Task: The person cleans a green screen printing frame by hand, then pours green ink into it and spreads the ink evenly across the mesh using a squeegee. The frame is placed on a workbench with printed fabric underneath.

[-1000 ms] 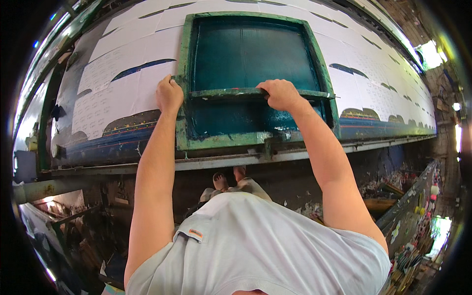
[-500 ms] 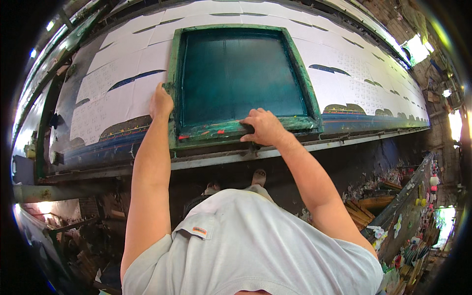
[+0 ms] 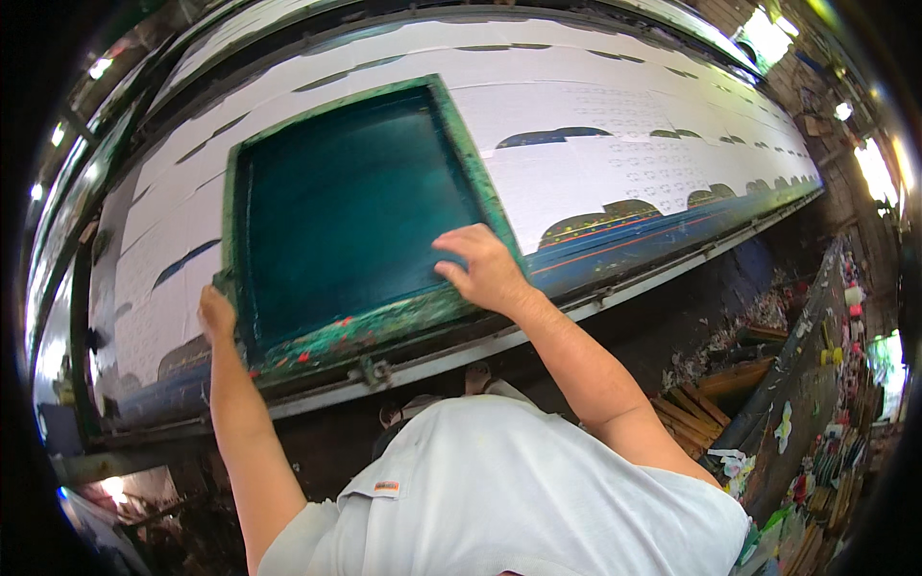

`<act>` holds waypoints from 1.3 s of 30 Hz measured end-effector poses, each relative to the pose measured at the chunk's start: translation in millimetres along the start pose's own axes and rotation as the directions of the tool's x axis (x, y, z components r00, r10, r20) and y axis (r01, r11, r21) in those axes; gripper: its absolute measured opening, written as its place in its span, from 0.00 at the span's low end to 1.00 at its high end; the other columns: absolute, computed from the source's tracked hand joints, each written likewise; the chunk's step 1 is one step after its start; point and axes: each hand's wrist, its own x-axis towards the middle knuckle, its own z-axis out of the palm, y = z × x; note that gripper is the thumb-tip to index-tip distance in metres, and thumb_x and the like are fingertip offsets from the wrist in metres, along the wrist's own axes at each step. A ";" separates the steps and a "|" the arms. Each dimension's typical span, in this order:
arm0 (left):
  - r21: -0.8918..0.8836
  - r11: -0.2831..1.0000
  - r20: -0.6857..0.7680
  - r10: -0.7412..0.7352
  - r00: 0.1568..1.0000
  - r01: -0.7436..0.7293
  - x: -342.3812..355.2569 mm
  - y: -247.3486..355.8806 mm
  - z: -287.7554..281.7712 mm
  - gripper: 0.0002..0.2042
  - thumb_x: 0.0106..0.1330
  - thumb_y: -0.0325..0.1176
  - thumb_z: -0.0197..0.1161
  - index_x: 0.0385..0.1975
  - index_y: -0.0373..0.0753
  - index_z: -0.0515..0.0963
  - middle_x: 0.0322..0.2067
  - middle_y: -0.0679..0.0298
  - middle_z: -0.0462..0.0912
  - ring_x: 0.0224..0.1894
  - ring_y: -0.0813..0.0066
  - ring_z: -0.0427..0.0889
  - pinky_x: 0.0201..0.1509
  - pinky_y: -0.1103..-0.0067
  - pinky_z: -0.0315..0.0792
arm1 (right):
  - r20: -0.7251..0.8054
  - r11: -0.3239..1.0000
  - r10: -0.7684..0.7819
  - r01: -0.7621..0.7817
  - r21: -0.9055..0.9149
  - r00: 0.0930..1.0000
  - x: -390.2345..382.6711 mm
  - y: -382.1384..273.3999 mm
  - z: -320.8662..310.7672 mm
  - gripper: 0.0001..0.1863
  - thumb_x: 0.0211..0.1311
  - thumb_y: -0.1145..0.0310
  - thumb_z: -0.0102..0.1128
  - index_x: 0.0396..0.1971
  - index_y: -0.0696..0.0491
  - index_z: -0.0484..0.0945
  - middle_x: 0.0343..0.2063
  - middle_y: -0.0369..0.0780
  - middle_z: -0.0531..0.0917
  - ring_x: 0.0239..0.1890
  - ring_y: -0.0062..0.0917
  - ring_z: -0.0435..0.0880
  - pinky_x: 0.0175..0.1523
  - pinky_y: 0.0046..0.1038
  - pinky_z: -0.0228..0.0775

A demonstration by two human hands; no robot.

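Observation:
A screen-printing frame (image 3: 384,324) with a green, paint-spotted wooden rim lies on the long table before me. Dark teal mesh (image 3: 346,211) fills it. My left hand (image 3: 217,314) grips the left rim near its front corner, fingers partly hidden. Over the front right part of the mesh is my right hand (image 3: 485,269), thumb and fingers apart and holding nothing. Whether its fingertips touch the mesh I cannot tell. White sheets (image 3: 538,91) with dark curved shapes between them lie around the frame.
A metal rail (image 3: 615,288) with a clamp-like fitting (image 3: 371,372) runs along the table's near edge. Wooden strips (image 3: 693,415) and scraps lie to my right, beside a long dark ledge (image 3: 802,355). Another long surface stands at the far left.
My view has swung and tilted, so the frame appears farther left; beside the sheets it looks unmoved. My right hand has let go of the front rim and shifted right, over the mesh.

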 end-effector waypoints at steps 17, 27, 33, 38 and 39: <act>-0.037 0.998 0.103 -0.045 0.994 0.049 7.8 -12.7 -0.5 0.35 0.90 0.60 0.47 0.50 0.31 0.89 0.49 0.38 0.91 0.56 0.34 0.87 0.63 0.49 0.76 | 0.058 0.669 0.709 -0.645 -0.369 0.703 21.6 76.7 -29.6 0.52 0.62 0.57 0.85 0.83 0.51 0.68 0.58 0.54 0.89 0.62 0.52 0.89 0.66 0.48 0.83; -0.423 0.882 0.249 -0.105 0.963 0.206 -0.9 3.4 -10.6 0.41 0.87 0.70 0.51 0.40 0.29 0.89 0.36 0.57 0.89 0.41 0.63 0.83 0.51 0.64 0.76 | -0.097 0.721 0.628 -0.624 -0.303 0.772 15.1 85.3 -21.3 0.37 0.57 0.63 0.83 0.69 0.45 0.84 0.52 0.48 0.90 0.56 0.46 0.91 0.63 0.46 0.84; -0.580 0.675 0.477 -0.173 0.862 0.456 3.1 21.9 -34.1 0.37 0.85 0.71 0.53 0.47 0.37 0.92 0.39 0.64 0.93 0.38 0.71 0.89 0.46 0.73 0.83 | -0.089 0.800 0.512 -0.513 -0.311 0.854 36.7 78.1 -44.7 0.32 0.55 0.63 0.83 0.63 0.45 0.88 0.48 0.46 0.90 0.52 0.47 0.92 0.59 0.47 0.86; -0.713 0.452 0.570 -0.070 0.818 0.536 -14.5 89.2 -67.4 0.36 0.86 0.68 0.54 0.51 0.36 0.91 0.39 0.62 0.93 0.35 0.72 0.91 0.42 0.74 0.85 | -0.109 0.786 0.522 -0.527 -0.323 0.846 46.6 105.9 -82.3 0.32 0.55 0.63 0.82 0.63 0.44 0.89 0.51 0.47 0.91 0.54 0.48 0.92 0.61 0.47 0.86; -0.727 0.417 0.579 -0.053 0.813 0.545 -20.7 101.7 -70.4 0.35 0.86 0.68 0.54 0.51 0.36 0.91 0.40 0.62 0.93 0.35 0.72 0.91 0.41 0.74 0.85 | -0.096 0.770 0.555 -0.554 -0.318 0.827 48.7 111.0 -93.0 0.32 0.55 0.63 0.81 0.63 0.45 0.89 0.54 0.47 0.92 0.56 0.47 0.92 0.63 0.46 0.86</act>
